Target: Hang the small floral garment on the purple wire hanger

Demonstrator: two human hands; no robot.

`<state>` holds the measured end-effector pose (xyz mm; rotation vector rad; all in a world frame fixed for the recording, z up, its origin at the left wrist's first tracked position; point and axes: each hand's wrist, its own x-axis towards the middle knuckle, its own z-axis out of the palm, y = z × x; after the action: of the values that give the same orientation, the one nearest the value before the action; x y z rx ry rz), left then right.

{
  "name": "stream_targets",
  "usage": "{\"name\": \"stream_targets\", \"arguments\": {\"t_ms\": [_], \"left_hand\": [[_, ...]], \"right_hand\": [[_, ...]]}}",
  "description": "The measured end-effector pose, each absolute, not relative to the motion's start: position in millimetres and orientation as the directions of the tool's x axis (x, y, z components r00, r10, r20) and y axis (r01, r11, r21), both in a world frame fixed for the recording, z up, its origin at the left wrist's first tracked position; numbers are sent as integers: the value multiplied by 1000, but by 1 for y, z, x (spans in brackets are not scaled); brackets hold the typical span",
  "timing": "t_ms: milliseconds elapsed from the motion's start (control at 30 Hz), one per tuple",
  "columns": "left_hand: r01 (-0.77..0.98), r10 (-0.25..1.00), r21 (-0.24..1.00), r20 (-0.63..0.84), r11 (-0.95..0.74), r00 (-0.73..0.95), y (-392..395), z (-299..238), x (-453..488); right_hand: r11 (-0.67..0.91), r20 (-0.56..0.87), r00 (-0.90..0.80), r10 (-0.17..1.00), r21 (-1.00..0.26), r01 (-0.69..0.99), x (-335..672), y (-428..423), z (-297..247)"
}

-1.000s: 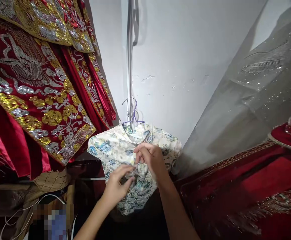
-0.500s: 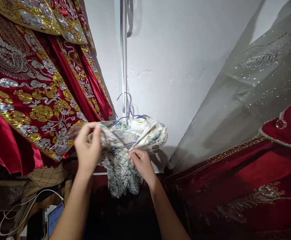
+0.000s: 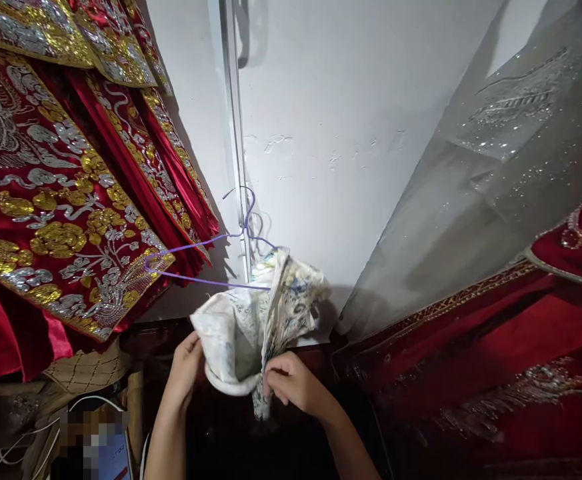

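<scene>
A small cream garment with a blue flower print [image 3: 251, 320] hangs half off a purple wire hanger [image 3: 205, 257] hooked on a pole by the white wall. The hanger's left arm is bare; its right end is still inside the cloth. My left hand [image 3: 187, 363] grips the garment's left edge, fingers closed behind the fabric. My right hand [image 3: 291, 383] pinches the bunched lower front of the same garment.
Red robes with gold and silver embroidery [image 3: 55, 200] hang at the left. A grey sequinned gown [image 3: 495, 167] and more red embroidered cloth [image 3: 471, 373] fill the right. A phone [image 3: 105, 447] and white cable lie at the bottom left, near a woven basket [image 3: 88, 370].
The garment was pulled down off the hanger's left arm, which now shows bare. My left hand dropped from the shoulder to the lower edge; my right hand moved lower too.
</scene>
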<state>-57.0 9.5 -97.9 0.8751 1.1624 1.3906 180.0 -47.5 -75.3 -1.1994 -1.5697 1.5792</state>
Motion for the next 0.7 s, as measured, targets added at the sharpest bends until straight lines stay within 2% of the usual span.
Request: {"name": "stream_targets", "arguments": {"t_ms": [67,133,200,267,367,467,533,633,700], "left_hand": [[-128,995,992,-31,19,-91,6,-89,-49],[-53,998,997,51,-54,-48,2,-76,-40],[-42,994,993,107,-106,33,-6,-65,-26],[-7,979,992,122,-122,166,-20,-54,-8],[43,947,981,171,-189,274,-42,-37,19],[96,886,933,292,-346,359,-52,-16,27],[124,848,905,324,-408,420,-48,-4,20],[142,863,927,256,-347,435,-37,0,1],[167,856,946,164,-277,491,-32,-9,-12]], "right_hand": [[-138,-260,-488,833,-952,272,188,-52,-84],[-137,-250,-457,853,-954,267,193,-52,-88],[-104,-155,-281,947,-977,188,194,-49,-87],[-56,-65,-94,993,-994,95,191,-42,-83],[-69,-64,-46,997,-990,-124,176,-36,-74],[-162,-128,-115,985,-910,-382,156,-40,-65],[-227,-156,-187,970,-853,-469,146,-46,-59],[-318,-136,-389,911,-832,-454,148,-53,-49],[-338,-78,-599,797,-879,-336,161,-52,-41]]}}
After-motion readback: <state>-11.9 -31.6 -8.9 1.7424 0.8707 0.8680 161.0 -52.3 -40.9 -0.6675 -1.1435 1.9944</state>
